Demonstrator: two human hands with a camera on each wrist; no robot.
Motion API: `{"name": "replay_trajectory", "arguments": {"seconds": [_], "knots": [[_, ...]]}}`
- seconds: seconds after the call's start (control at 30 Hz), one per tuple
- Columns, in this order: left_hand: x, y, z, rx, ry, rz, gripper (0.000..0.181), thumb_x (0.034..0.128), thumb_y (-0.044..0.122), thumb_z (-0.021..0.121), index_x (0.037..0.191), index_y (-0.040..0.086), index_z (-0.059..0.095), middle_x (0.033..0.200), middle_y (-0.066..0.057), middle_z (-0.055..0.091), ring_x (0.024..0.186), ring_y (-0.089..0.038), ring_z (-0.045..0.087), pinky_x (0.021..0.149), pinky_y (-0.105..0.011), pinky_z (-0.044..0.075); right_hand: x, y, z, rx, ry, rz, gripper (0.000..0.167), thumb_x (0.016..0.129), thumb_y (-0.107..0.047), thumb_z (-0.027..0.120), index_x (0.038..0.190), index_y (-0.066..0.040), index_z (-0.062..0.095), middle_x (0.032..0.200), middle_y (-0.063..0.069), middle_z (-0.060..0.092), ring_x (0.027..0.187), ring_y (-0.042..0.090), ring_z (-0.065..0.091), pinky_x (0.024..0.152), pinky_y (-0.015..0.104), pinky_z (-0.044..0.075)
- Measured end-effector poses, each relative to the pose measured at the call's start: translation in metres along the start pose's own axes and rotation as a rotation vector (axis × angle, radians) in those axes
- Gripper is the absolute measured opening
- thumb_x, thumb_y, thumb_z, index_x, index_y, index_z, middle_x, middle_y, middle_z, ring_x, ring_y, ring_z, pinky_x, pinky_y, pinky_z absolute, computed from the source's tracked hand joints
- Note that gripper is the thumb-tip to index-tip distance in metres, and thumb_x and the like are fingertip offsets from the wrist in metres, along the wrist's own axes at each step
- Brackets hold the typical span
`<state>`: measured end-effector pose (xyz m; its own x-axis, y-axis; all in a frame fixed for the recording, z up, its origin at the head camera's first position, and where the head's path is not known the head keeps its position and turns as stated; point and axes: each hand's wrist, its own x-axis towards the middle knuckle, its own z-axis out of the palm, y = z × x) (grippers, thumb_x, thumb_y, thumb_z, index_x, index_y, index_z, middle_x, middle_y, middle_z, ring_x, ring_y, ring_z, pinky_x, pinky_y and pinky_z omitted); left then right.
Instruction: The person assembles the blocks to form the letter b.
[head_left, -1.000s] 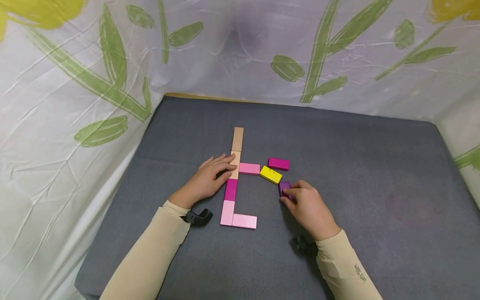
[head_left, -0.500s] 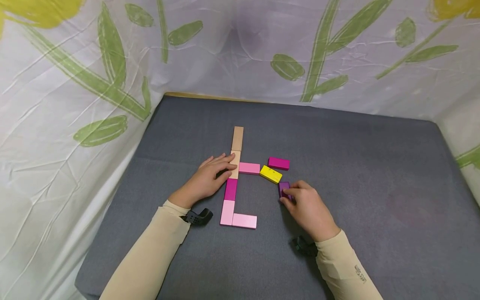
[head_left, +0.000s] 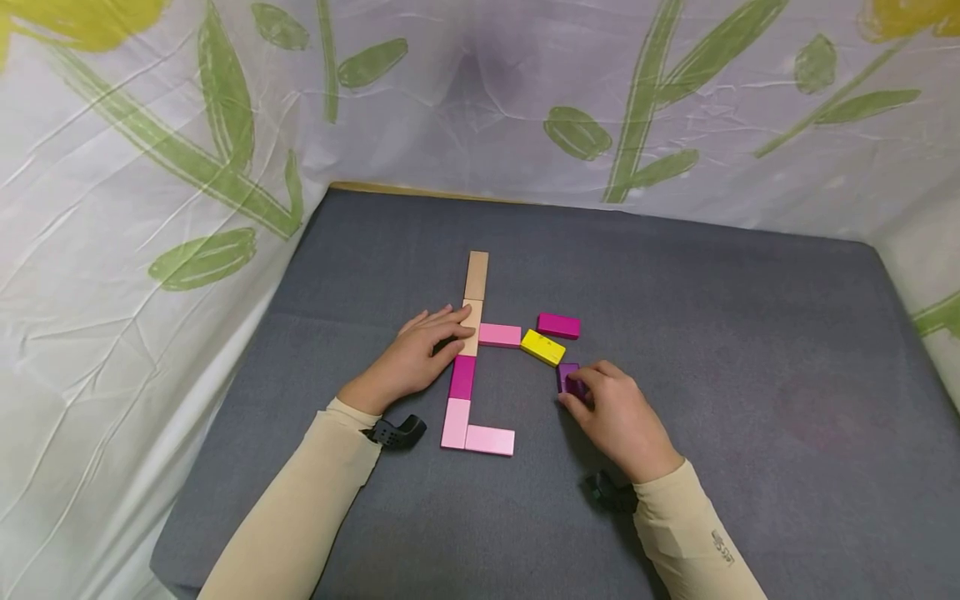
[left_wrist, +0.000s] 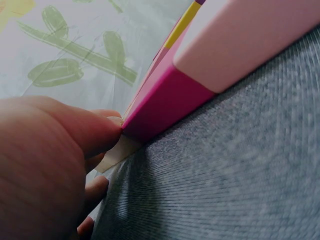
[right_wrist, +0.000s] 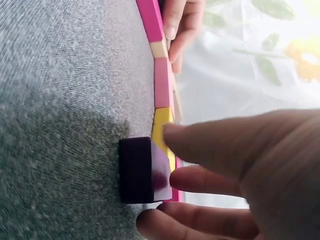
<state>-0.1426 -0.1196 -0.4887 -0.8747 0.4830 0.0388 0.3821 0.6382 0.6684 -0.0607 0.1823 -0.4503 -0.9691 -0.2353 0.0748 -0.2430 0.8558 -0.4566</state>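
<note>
My left hand (head_left: 408, 362) rests on the left side of a block row, its fingers over a cream wooden block (head_left: 470, 337). In the left wrist view its thumb touches the row beside a magenta block (left_wrist: 167, 102). My right hand (head_left: 621, 417) has its thumb and fingers curled around a purple block (head_left: 567, 373), also seen end-on as a dark purple block (right_wrist: 136, 170) in the right wrist view. A yellow block (head_left: 543, 347) lies slanted between the purple one and a pink block (head_left: 500, 335). That pink block juts right from the row.
A separate magenta block (head_left: 558, 325) lies just behind the yellow one. A tan block (head_left: 476, 276) tops the row. Two light pink blocks, one upright in the row and one sideways (head_left: 490, 440), form its foot. Grey cloth (head_left: 750, 375) covers the table; a patterned white curtain (head_left: 465, 100) hangs behind.
The right index finger has shifted slightly on the purple block. The left hand and the other blocks keep their places; the view has drifted a little.
</note>
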Motion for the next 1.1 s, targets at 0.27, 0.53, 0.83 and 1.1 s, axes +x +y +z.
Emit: {"name": "replay_trajectory", "arguments": {"seconds": [0.27,0.53,0.83,1.1], "knots": [[0.004,0.000,-0.002,0.003,-0.009,0.001,0.033,0.1067,0.017,0.062,0.137,0.008,0.070,0.164,-0.005,0.045,0.156,-0.030,0.035,0.130,-0.055,0.013,0.008,0.007,-0.006,-0.059,0.042,0.042,0.027,0.093,-0.027,0.081,0.108,-0.005,0.079,0.108,0.012,0.074,0.094,0.030,0.068,0.082,0.051,0.061],[0.005,0.000,-0.003,0.017,-0.014,0.002,0.032,0.1063,0.016,0.062,0.135,0.008,0.071,0.164,-0.006,0.045,0.156,-0.031,0.035,0.130,-0.056,0.014,0.028,0.022,-0.008,-0.058,0.082,0.016,0.020,0.095,-0.018,0.078,0.107,-0.003,0.078,0.109,0.015,0.073,0.098,0.035,0.068,0.084,0.055,0.060],[0.003,-0.002,-0.005,0.019,-0.001,-0.002,0.031,0.1064,0.016,0.062,0.135,0.009,0.071,0.164,-0.007,0.045,0.156,-0.032,0.035,0.130,-0.057,0.014,0.052,0.035,-0.008,0.018,0.100,-0.006,0.023,0.097,-0.013,0.075,0.117,-0.002,0.076,0.116,0.016,0.069,0.105,0.036,0.066,0.092,0.056,0.057],[0.000,-0.002,-0.001,0.009,-0.007,-0.001,0.032,0.1058,0.017,0.063,0.136,0.009,0.071,0.164,-0.006,0.045,0.156,-0.031,0.036,0.130,-0.057,0.015,0.065,0.038,-0.008,-0.002,0.016,-0.066,0.031,0.101,-0.007,0.068,0.131,-0.003,0.073,0.137,0.020,0.064,0.124,0.042,0.060,0.106,0.059,0.051]]}}
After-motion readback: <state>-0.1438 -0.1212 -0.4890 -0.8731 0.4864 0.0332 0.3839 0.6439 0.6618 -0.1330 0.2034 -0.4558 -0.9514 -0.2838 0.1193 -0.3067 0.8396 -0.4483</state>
